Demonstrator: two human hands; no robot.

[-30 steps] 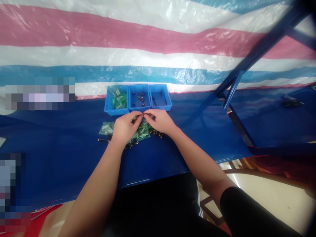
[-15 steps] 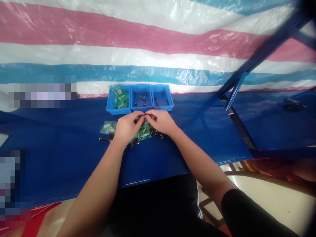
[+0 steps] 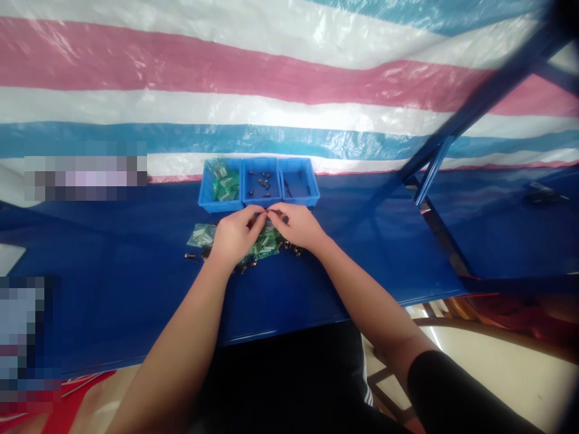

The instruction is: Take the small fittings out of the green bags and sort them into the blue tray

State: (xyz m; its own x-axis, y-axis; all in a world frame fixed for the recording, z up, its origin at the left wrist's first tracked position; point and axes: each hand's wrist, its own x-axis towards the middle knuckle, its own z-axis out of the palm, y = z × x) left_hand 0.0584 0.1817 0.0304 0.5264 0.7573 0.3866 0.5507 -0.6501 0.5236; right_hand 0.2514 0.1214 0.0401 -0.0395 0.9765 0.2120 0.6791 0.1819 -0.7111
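Observation:
My left hand (image 3: 235, 234) and my right hand (image 3: 297, 226) meet fingertip to fingertip over the blue table (image 3: 136, 289), both pinched on a small dark part (image 3: 266, 211) held between them. Under the hands lies a pile of green packets (image 3: 265, 243) with small dark and brass parts scattered around it. One green packet (image 3: 201, 235) lies apart to the left, and a single small part (image 3: 190, 257) sits nearer me on the left.
Three joined blue bins stand just beyond my hands: the left bin (image 3: 220, 184) holds green packets, the middle bin (image 3: 261, 182) small dark parts, the right bin (image 3: 298, 182) a few dark pieces. A striped tarp (image 3: 271, 90) hangs behind. A blue frame strut (image 3: 434, 160) rises at right.
My hands stay pinched together on the small part; only the view has drifted slightly, shifting everything a little right and down.

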